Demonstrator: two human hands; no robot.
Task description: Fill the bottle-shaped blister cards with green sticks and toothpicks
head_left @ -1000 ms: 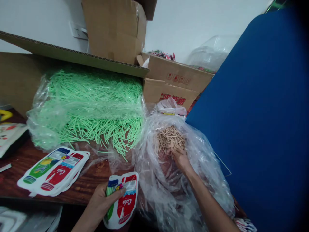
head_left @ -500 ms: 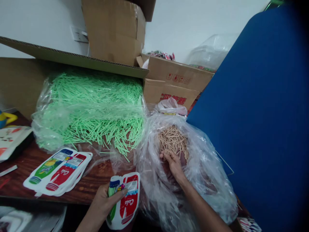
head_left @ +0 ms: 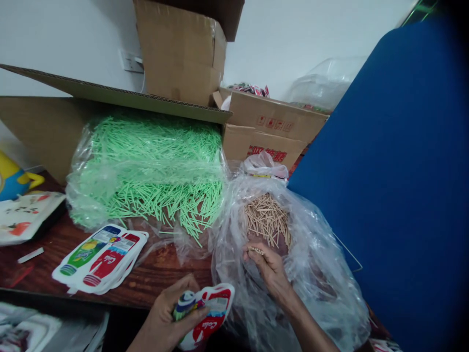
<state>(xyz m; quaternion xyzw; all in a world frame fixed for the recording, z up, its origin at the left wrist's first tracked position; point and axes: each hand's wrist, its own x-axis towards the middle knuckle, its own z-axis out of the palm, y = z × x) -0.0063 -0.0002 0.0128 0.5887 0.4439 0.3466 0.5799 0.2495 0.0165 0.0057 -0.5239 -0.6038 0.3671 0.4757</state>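
Observation:
My left hand (head_left: 166,313) grips a flat printed packet (head_left: 217,313) with a red cola bottle design, thumb across its front. The packet is tilted, its top edge turned up toward me. My right hand (head_left: 274,275) is closed on a small bunch of thin tan sticks (head_left: 255,251), their ends showing between thumb and fingers. Just beyond it, a pile of tan sticks (head_left: 269,217) lies in an opened clear plastic bag (head_left: 315,249). A stack of similar packets (head_left: 98,259) rests on the table at left.
Loose green sticks (head_left: 157,195) spill from a clear bag in an open cardboard box (head_left: 47,127). Another carton (head_left: 271,122) stands behind the tan sticks. A blue panel (head_left: 388,186) borders the right. A yellow and blue figure (head_left: 14,181) sits at far left.
My right hand has drawn back from the tan pile toward me with a bunch of sticks. My left hand has shifted right and tipped the packet. The view has shifted slightly.

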